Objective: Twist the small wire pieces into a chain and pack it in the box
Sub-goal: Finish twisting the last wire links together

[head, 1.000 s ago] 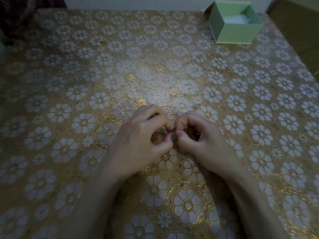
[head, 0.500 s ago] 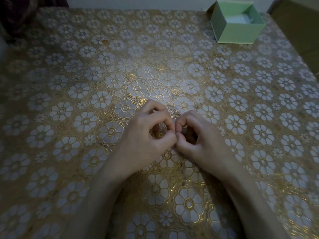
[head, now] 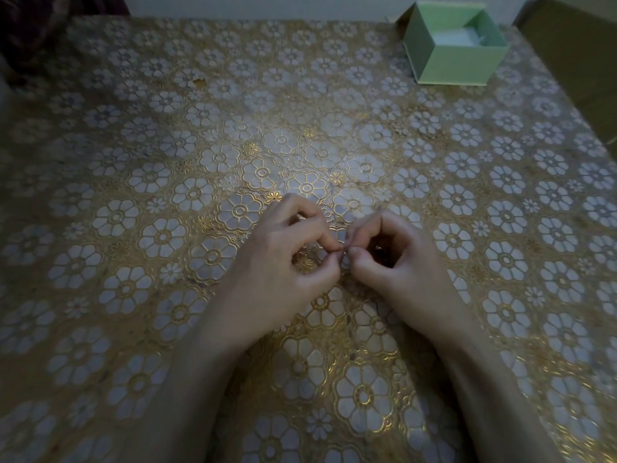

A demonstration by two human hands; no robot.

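Both hands, left hand [head: 273, 262] and right hand [head: 400, 262], curl fingertip to fingertip, pinching a tiny thin wire piece [head: 344, 250] between them.

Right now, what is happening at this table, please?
A person is working with both hands over the table with the flowered cover. The left hand and the right hand meet fingertip to fingertip and pinch something very small between them, probably a wire piece, though it is too tiny to see clearly. The green box stands open at the far right corner, away from the hands. Nothing has been packed from the hands yet.
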